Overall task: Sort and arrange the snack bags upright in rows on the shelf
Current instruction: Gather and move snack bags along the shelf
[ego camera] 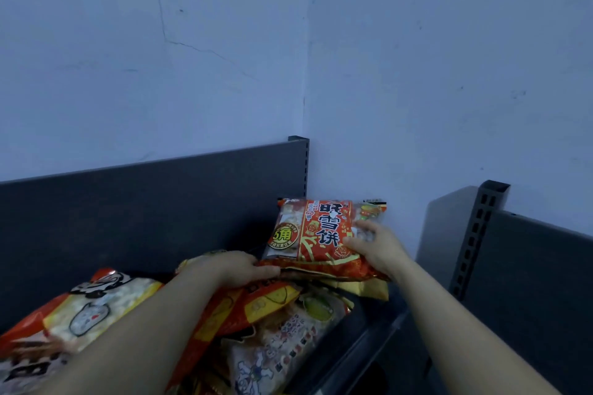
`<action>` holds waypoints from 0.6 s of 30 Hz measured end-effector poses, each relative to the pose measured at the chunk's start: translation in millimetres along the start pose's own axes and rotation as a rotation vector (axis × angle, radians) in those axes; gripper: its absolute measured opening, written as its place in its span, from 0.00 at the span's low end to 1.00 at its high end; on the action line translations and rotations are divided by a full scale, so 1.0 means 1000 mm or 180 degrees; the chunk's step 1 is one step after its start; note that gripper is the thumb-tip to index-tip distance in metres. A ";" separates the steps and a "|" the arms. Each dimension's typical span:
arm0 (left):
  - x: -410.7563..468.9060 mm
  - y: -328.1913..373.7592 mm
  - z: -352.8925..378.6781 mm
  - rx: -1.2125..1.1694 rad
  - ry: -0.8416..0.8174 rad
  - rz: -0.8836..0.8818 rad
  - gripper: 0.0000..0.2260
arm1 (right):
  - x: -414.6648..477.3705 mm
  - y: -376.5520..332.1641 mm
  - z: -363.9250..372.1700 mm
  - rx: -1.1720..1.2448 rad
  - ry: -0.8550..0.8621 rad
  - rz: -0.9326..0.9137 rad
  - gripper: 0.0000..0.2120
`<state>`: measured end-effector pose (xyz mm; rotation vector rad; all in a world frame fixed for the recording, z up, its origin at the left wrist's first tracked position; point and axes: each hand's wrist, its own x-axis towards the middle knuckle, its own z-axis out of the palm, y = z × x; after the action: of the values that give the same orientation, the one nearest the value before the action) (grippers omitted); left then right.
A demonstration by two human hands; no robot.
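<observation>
A red snack bag [317,231] with large black characters stands almost upright in the far right corner of the dark shelf [362,353]. My right hand [373,245] grips its right side. My left hand [237,268] holds its lower left edge from below. Under and in front of it lies a loose pile of snack bags [276,314] in red, yellow and white, lying flat and overlapping. More flat bags [80,311] lie at the left, partly hidden by my left forearm.
The shelf's dark back panel [154,212] runs behind the bags, ending at a slotted upright [306,167]. A second shelf unit with its own slotted post [478,234] stands to the right. Pale walls [417,74] meet in a corner behind.
</observation>
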<state>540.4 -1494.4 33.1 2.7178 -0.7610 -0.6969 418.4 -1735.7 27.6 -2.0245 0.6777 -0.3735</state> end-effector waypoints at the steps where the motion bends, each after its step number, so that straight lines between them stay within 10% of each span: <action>1: -0.004 -0.004 0.000 0.0062 -0.0050 -0.0018 0.35 | -0.001 0.000 0.003 -0.0046 -0.0015 -0.0004 0.28; 12: -0.042 -0.062 0.007 0.0169 0.0118 -0.0075 0.36 | -0.014 0.004 0.047 0.0160 0.0185 -0.0134 0.46; 18: -0.049 -0.074 0.004 -0.0225 0.0305 -0.0036 0.45 | -0.030 -0.017 0.046 0.0351 0.0182 -0.0159 0.31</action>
<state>533.8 -1406.3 23.2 2.6718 -0.6862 -0.5800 423.3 -1678.5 18.7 -1.9350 0.6287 -0.4894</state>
